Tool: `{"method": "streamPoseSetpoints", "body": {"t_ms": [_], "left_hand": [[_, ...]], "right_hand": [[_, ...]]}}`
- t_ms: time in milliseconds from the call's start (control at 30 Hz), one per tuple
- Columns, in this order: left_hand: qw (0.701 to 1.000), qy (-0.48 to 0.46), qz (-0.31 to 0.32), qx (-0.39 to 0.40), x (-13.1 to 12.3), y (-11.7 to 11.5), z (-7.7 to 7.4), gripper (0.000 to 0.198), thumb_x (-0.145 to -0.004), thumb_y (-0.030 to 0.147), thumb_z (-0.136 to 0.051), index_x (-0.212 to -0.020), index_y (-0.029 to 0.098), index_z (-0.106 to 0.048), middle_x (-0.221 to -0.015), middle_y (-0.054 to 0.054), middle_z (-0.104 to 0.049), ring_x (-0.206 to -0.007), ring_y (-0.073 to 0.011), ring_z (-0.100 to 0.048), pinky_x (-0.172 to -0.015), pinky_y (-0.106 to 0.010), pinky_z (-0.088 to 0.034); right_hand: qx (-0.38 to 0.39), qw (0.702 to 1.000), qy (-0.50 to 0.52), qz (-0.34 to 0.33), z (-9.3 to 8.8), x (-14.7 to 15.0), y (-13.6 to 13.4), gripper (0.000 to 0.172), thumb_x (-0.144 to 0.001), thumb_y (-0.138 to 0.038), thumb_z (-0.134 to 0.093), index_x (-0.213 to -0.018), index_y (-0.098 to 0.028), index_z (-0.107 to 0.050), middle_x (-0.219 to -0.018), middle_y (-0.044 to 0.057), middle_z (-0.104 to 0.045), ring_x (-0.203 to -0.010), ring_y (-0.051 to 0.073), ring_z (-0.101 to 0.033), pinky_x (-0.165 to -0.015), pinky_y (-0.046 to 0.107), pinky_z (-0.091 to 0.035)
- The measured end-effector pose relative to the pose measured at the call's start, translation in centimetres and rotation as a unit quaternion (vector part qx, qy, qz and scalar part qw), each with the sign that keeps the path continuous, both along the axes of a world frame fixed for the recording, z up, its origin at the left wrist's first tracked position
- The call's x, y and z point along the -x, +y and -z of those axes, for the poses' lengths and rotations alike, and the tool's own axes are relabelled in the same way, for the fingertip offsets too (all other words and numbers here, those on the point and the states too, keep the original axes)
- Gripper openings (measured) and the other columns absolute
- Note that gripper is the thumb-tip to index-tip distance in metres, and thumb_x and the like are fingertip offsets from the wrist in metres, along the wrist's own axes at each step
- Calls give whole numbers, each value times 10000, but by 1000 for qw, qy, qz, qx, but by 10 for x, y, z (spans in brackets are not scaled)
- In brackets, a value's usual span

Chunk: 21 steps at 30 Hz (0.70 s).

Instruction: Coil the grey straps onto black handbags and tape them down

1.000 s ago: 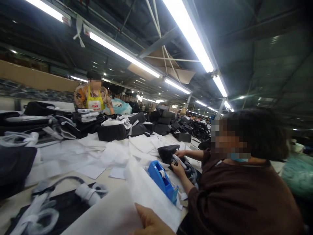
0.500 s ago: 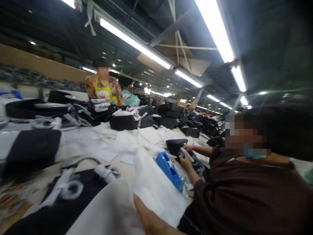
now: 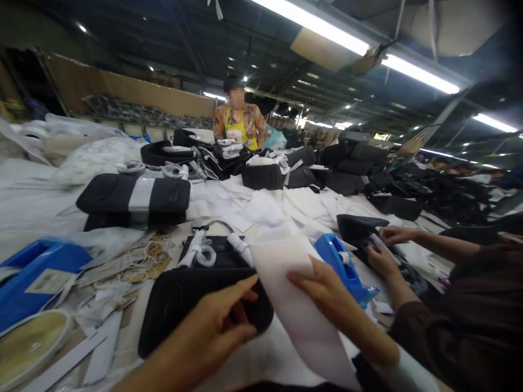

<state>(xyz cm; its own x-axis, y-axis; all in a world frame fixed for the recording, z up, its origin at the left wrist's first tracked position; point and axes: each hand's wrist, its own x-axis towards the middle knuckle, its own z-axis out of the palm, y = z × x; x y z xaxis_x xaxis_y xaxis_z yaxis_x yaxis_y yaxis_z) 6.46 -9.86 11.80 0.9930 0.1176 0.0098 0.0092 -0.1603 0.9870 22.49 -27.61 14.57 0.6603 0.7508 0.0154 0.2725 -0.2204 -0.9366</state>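
Note:
My right hand (image 3: 322,288) grips a folded white sheet (image 3: 286,272), thumb on its front face. To its left, my left hand (image 3: 220,321) is held over a black bag (image 3: 175,299), with its fingers apart and curved and nothing between them. The bag lies near the front of the table, partly covered by my left hand. Just behind it is a black piece (image 3: 216,247) with a wrapped handle and a white-wrapped ring (image 3: 204,256). A blue tape dispenser (image 3: 341,264) stands right of the sheet.
At the right, a co-worker's hands (image 3: 386,256) handle a black bag (image 3: 359,226). Another person in a yellow apron (image 3: 236,130) stands across the table. Left are a taped black bag (image 3: 163,193), a large blue dispenser (image 3: 41,277), a round tub (image 3: 32,345) and tangled tags (image 3: 139,258).
The view has swung left, bringing the large blue dispenser and tub into sight. My left hand has come into view, and the white sheet is now narrower in my right hand.

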Motion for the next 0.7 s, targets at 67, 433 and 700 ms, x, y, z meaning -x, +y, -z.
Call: {"method": "streamPoseSetpoints", "body": {"t_ms": [67,433,700], "left_hand": [[969,-24,-30,-244,-26,41,-15,376,-847,187,-543,-1210,238,-626,-1035,-25,-689,-865,-162,-618,-780,-273,-489],[743,-98,184,-636,-154,108,40,855,-631,100,-669,-1409,232,-338,-1462,-162,-369,-1236,-350,-447,-1003,-507,-375],[699,-139,106,-694,-152,103,57,404,-770,114,-561,-1157,212,-505,-1205,-109,-552,-935,-260,-594,-818,-407,-419]], "right_hand": [[25,999,5,42,-9,-33,3,302,-756,-365,-662,-985,-168,-658,-882,50,-699,-728,215,-629,-621,290,-507],[86,992,-64,-61,7,-122,44,406,-682,-258,-645,-1075,-155,-639,-872,22,-676,-778,193,-617,-682,266,-498],[134,988,75,-8,19,-151,67,617,-623,-212,-695,-1223,-199,-552,-908,41,-702,-692,229,-659,-593,324,-548]]}}
